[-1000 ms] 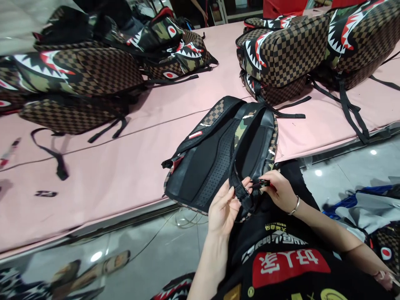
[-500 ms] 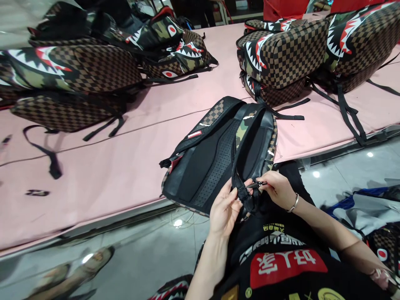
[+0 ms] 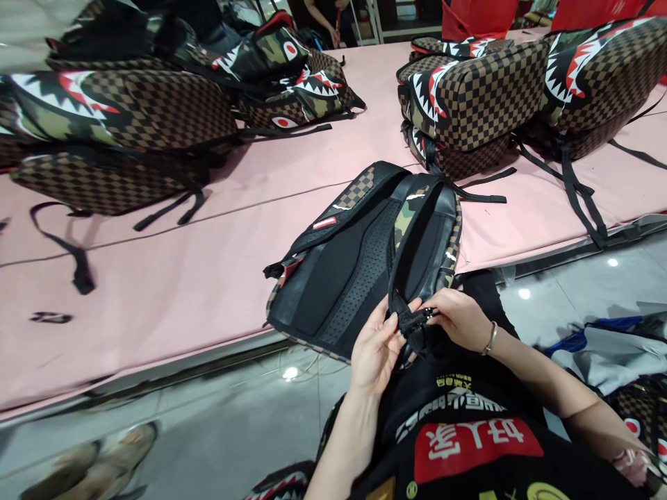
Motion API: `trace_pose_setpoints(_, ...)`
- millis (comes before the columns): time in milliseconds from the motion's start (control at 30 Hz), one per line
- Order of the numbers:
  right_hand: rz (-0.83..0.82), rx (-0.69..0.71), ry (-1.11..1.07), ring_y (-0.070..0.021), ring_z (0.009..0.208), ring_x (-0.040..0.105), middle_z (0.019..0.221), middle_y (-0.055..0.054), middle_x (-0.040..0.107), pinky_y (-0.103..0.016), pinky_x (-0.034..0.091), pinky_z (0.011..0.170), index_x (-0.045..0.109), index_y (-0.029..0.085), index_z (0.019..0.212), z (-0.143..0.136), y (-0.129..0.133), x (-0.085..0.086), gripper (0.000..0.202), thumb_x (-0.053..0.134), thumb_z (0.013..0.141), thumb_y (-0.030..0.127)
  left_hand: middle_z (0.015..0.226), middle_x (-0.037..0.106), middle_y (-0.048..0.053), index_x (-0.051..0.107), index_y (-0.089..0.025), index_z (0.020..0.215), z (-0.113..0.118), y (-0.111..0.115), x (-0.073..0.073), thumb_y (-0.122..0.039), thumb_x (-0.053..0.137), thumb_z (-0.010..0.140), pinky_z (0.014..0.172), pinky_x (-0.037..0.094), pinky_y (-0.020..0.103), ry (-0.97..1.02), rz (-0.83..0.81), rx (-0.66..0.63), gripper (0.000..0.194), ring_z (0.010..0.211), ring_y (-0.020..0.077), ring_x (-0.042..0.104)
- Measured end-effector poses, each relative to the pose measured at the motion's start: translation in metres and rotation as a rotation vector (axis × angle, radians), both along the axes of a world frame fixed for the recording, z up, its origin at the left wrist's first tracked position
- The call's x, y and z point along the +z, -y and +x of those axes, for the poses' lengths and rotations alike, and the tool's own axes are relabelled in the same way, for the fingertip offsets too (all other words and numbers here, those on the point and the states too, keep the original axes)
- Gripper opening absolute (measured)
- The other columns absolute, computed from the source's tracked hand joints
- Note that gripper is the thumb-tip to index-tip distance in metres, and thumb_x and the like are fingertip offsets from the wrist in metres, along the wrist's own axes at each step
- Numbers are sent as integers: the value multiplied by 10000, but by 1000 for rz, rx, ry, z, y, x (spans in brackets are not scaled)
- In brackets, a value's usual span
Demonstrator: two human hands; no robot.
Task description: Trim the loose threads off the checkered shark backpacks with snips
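Nearest, a black apron with a red patch (image 3: pixel 476 450) is worn. Strap end (image 3: pixel 415 339) is pinched between thumb and fingers of the left hand (image 3: pixel 374 351), narrow grip. Small dark tool (image 3: pixel 428 314), type unclear, maybe snips, is held in the right hand (image 3: pixel 461 321), fingers closed round it, its tip at the strap webbing. Backpack (image 3: pixel 359 274) is laid back panel up at the near edge of the pink table (image 3: pixel 219 292), lower part jutting over the edge towards the apron. Handling, judged: light to moderate load, body soft and floppy, padded straps bendy, webbing thin and a bit slippery, nothing fragile. Strap end is best pinched close to the buckle area and kept taut, with fingertips clear of the tool tip; for lifting, the padded shoulder straps or upper edge should be gripped. Overhanging part could sag if unsupported. Small dark piece (image 3: pixel 51 317) is seen on the table, left side, not identified. Further off, checkered bags are piled at left (image 3: pixel 171 111) and more bags are stacked at right (image 3: pixel 495 94), straps trailing. Farthest, a co-worker's hand (image 3: pixel 334 36) is partly visible beyond the table.
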State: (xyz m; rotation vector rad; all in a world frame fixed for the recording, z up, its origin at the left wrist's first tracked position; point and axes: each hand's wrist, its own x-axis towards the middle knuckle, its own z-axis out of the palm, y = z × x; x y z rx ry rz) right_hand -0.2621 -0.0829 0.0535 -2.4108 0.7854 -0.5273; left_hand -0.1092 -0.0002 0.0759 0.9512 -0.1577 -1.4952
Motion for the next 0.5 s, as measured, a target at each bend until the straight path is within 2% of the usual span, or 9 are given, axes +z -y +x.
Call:
trace_pose_setpoints(133, 46, 3, 1, -39, 832, 458, 868, -9, 550, -174, 352, 756, 564, 180, 915, 0, 0, 0, 309, 359, 841, 399, 1119, 561, 188, 334, -129, 1276, -2, 0, 0, -132, 521, 797, 858, 470, 371, -1, -8, -16, 514, 1088, 260, 508)
trace_pose_setpoints(367, -76, -24, -47, -60, 834, 458, 862, -24, 559, -202, 329, 740, 581, 172, 882, 3, -4, -2, 317, 348, 848, 384, 1120, 559, 192, 305, -128, 1295, -3, 0, -5, -143, 539, 786, 880, 454, 408, -5, -4, -8, 560, 1086, 268, 507)
trace_pose_setpoints(433, -31, -26, -14, -53, 828, 465, 850, -23, 562, -196, 335, 742, 589, 173, 865, 3, -4, -2, 307, 352, 849, 367, 1118, 560, 194, 312, -131, 1289, -2, 1, -7, -147, 549, 779, 877, 454, 419, -12, -9, -6, 563, 1073, 272, 517)
trace_pose_setpoints(500, 83, -49, 74, -35, 810, 474, 838, -18, 562, -175, 349, 740, 591, 171, 855, 2, -3, -1, 291, 365, 847, 354, 1130, 552, 194, 322, -135, 1279, -2, 1, -6, -147, 550, 777, 881, 450, 427, -11, -12, -2, 551, 1068, 274, 520)
